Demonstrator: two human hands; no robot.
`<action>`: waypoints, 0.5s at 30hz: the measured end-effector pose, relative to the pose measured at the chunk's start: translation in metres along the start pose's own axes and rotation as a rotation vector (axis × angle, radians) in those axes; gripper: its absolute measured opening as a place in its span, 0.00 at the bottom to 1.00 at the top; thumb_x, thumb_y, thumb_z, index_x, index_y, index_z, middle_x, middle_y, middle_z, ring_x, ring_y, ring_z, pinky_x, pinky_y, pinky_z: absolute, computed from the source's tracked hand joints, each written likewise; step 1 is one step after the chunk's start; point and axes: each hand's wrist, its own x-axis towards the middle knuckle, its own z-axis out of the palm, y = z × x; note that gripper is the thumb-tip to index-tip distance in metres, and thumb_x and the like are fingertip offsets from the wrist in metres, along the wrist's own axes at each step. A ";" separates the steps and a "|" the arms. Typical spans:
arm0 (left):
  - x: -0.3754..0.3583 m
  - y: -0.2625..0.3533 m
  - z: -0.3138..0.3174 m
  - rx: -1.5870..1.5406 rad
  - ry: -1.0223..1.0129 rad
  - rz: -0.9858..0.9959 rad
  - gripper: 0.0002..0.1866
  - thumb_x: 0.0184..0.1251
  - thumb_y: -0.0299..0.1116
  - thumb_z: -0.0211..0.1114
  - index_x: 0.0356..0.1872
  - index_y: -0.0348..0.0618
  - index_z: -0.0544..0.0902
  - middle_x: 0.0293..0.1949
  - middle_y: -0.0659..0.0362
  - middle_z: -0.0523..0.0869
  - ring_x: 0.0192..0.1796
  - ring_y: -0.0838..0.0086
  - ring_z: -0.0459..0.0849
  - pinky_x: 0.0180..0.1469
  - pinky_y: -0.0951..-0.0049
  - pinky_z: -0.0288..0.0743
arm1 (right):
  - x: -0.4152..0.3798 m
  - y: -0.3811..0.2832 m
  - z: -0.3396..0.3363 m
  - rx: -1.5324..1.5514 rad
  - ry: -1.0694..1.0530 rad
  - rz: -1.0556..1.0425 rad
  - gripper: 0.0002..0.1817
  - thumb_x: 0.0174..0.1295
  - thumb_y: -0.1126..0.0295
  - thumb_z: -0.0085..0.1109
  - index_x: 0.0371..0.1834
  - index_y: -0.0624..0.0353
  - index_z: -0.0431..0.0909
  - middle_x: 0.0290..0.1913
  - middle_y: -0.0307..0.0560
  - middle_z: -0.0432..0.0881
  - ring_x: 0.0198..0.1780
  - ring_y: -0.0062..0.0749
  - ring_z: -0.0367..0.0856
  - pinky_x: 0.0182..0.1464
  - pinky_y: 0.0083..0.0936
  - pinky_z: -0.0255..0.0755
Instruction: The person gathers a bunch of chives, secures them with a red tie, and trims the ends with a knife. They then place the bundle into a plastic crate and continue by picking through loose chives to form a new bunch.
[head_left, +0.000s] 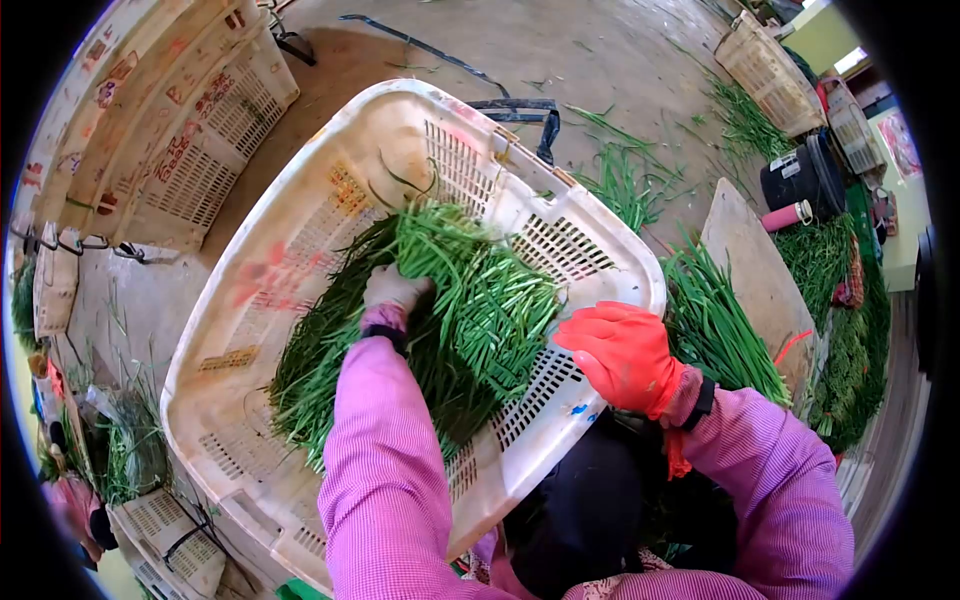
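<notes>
A large white plastic basket (pixel 250 250) with slotted walls stands tilted before me, partly filled with long green leafy stalks (pixel 490 310). Inside it, my left hand (pixel 398 290), in a greyish glove, reaches into the greens; its fingers are partly buried, and I cannot make out how they are closed. My right hand (pixel 622 357), in an orange-red glove, is at the basket's right rim, with its fingers bent together. Whether it grips the rim is unclear. Pink checked sleeves cover both arms.
Stacked white crates (pixel 215 140) stand at the upper left. On the right are a bundle of greens (pixel 715 320), a board (pixel 760 270), a black bucket (pixel 800 180) and a crate (pixel 770 75). Part of another person (pixel 75 510) shows at the lower left edge.
</notes>
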 end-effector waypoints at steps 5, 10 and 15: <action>0.025 -0.022 0.005 -0.156 -0.106 0.152 0.56 0.40 0.58 0.79 0.69 0.34 0.66 0.62 0.42 0.79 0.64 0.52 0.78 0.67 0.61 0.70 | 0.000 0.001 0.001 0.028 0.041 -0.007 0.10 0.60 0.69 0.60 0.42 0.58 0.85 0.42 0.44 0.87 0.46 0.40 0.84 0.51 0.36 0.79; -0.013 0.004 0.010 0.257 0.118 0.114 0.49 0.48 0.53 0.77 0.69 0.43 0.65 0.66 0.47 0.76 0.65 0.55 0.77 0.65 0.61 0.72 | -0.001 0.001 -0.001 0.038 0.035 0.001 0.10 0.60 0.69 0.60 0.42 0.58 0.85 0.43 0.45 0.86 0.45 0.41 0.84 0.52 0.36 0.78; 0.000 0.002 -0.001 0.032 0.043 -0.011 0.34 0.50 0.45 0.73 0.59 0.42 0.74 0.52 0.46 0.86 0.56 0.53 0.84 0.59 0.59 0.75 | -0.001 0.002 -0.002 0.051 0.015 0.015 0.10 0.60 0.69 0.60 0.42 0.59 0.84 0.42 0.45 0.86 0.46 0.42 0.84 0.52 0.37 0.78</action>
